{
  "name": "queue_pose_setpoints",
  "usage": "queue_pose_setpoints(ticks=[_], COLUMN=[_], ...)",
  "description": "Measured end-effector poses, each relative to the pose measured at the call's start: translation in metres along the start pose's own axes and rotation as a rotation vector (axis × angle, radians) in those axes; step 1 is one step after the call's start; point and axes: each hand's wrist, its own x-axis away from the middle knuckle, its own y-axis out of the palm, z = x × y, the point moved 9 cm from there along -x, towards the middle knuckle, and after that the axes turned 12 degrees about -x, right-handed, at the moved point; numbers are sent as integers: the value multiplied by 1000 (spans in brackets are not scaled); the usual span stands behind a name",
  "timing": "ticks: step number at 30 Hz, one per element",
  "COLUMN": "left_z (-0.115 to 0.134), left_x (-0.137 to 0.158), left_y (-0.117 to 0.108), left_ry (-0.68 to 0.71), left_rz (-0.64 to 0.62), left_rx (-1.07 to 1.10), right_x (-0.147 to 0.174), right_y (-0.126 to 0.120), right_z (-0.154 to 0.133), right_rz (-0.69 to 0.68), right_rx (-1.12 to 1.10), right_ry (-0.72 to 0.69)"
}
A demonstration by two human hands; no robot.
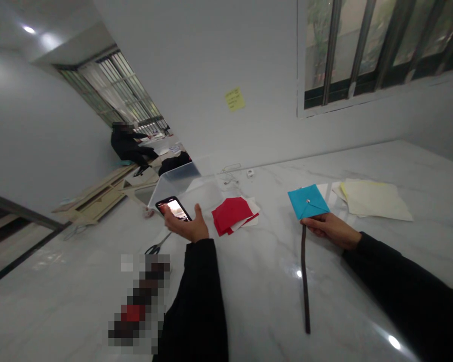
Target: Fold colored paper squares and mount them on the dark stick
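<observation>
My right hand (326, 229) pinches the lower corner of a small blue envelope-style pouch (308, 202) with a shiny snap at its centre. A narrow dark brown strip (305, 281) runs down from just below that corner; whether it is attached cannot be made out. At the left, my left hand (189, 226) reaches over a smartphone (177, 208) with a lit screen. Its thumb stands apart and its fingers overlap the phone's lower side. Between the hands lie red folded pieces (232, 213) with white sheets beneath them.
Cream sheets (377, 198) lie behind my right hand. Scissors (154, 247) are below my left hand, near a pixelated patch. A clear plastic bin (179, 176), a cable (232, 173) and a small white item (250, 173) stand farther back. Another person (126, 143) sits in the distance.
</observation>
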Motion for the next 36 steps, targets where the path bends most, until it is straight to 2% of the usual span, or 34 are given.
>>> queue_pose_setpoints(ticks=[2,4,7,13,28,36], left_z=[-39,-72,-92,-82,-99,-93], left_x=[-12,-16,-18,-25,-37,-38], left_y=[-5,-1,14,31,32,29], left_ry=[-53,-138,-161,-132,-228,-180], left_rz=[124,166,141,75,31,24], left_rx=[-121,-182,-204,-185,-151,-111], right_x=[0,-1,-2,-2,0,2], right_y=[0,0,-1,-3,0,2], right_z=[0,1,1,4,1,-3], right_rz=[-3,0,-5,-3,9,13], right_rx=[1,15,40,43,37,56], right_ry=[4,4,-9,-13,16,12])
